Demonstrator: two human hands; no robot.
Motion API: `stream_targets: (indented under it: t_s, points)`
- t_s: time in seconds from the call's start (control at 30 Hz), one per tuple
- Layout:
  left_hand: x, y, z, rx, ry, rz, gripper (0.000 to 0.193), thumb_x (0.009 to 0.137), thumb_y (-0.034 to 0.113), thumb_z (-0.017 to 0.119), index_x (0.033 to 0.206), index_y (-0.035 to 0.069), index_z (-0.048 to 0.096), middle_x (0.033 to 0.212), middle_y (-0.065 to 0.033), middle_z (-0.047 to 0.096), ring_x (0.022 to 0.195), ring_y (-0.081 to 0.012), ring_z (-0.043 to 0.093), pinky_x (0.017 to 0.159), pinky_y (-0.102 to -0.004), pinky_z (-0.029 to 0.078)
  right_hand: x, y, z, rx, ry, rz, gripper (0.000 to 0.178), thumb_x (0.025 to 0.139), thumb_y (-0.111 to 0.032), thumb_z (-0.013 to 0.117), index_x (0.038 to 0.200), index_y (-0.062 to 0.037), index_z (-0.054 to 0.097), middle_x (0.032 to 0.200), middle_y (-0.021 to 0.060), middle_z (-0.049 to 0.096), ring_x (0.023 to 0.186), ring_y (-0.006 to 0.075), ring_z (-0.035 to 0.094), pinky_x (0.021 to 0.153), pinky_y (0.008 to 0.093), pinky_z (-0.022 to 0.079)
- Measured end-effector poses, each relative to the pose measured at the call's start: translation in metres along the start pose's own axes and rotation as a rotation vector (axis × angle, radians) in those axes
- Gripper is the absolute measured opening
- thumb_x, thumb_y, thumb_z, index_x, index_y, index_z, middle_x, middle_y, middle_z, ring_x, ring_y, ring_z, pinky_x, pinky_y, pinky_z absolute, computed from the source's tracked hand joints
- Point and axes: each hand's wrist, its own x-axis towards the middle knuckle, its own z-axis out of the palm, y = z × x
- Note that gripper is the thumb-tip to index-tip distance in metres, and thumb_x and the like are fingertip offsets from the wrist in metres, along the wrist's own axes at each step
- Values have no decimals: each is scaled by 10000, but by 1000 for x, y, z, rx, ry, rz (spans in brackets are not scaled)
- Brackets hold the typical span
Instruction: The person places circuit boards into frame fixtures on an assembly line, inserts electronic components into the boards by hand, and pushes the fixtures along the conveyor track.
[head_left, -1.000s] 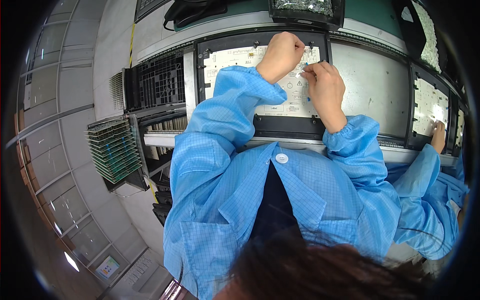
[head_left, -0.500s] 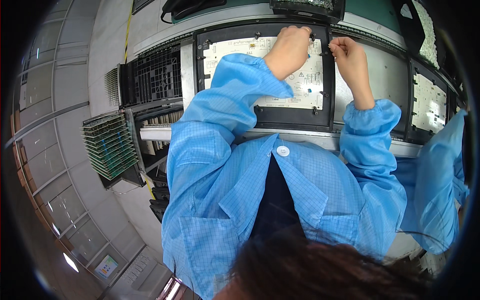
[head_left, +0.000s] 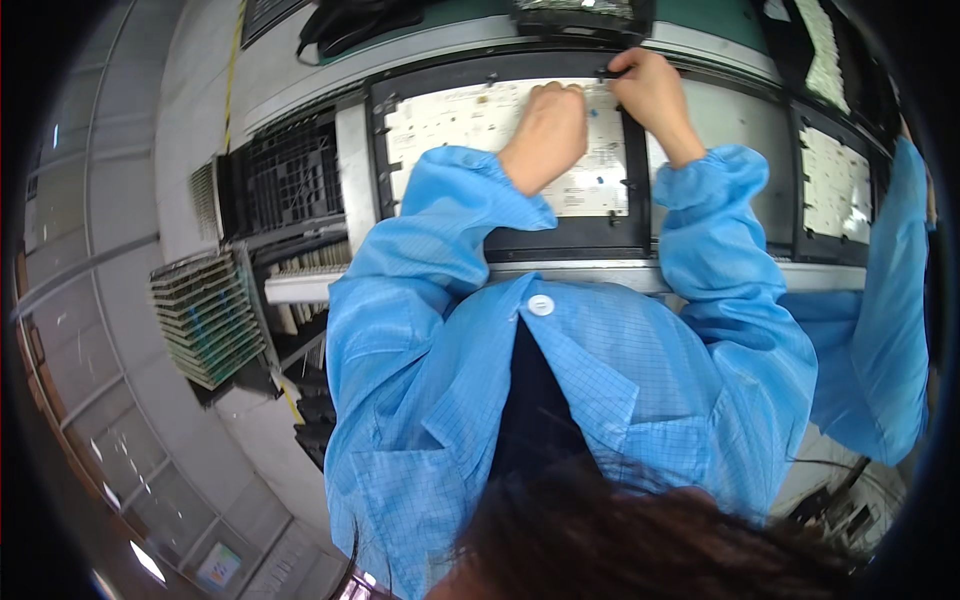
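White board (head_left: pixel 450 140) lies in a black frame (head_left: pixel 565 242), a few small parts (head_left: pixel 483 99) already on it, much seemingly bare; left hand (head_left: pixel 550 128) curls over it, right hand (head_left: pixel 650 92) bends its fingers by the frame's top edge, any grip unclear.

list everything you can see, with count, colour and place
circuit board: one, off-white, centre
frame: one, black, around that board
second circuit board: one, off-white, right
board stack: one, greenish, left
grid rack: one, black, upper left
bin: one, black, top
worktop: one, green, top
screen: one, lit, lower left
co-worker's sleeve: one, blue, far right
jacket: one, blue, lower centre
left hand: one, bare, over the centre board
right hand: one, bare, at the frame's upper right
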Motion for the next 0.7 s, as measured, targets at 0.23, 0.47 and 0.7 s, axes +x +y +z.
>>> stream_targets:
  t_s: [0.23,0.47,0.7]
  points:
    - [-8,8,-26,-243,-13,-166,89,758,29,586,809,-42,602,715,-233,614,668,-375,615,613,-435,482,-12,-20,26,-124,123,-112,231,618,-50,657,844,0,663,826,219,677,839,390,665,742,470,534]
    - [-30,2,-52,-464,-60,-289,198,885,51,614,1044,-26,703,812,-92,699,713,-106,630,639,-243,496,-14,-48,12,-253,167,-239,238,689,-26,654,918,5,595,850,192,665,829,369,652,733,479,533]
    - [-33,44,-31,-510,-7,-319,120,773,43,686,862,-11,744,774,-174,713,695,-248,694,671,-316,536,94,-48,10,-296,128,-487,98,797,4,567,829,21,658,849,274,659,810,402,669,712,473,551]
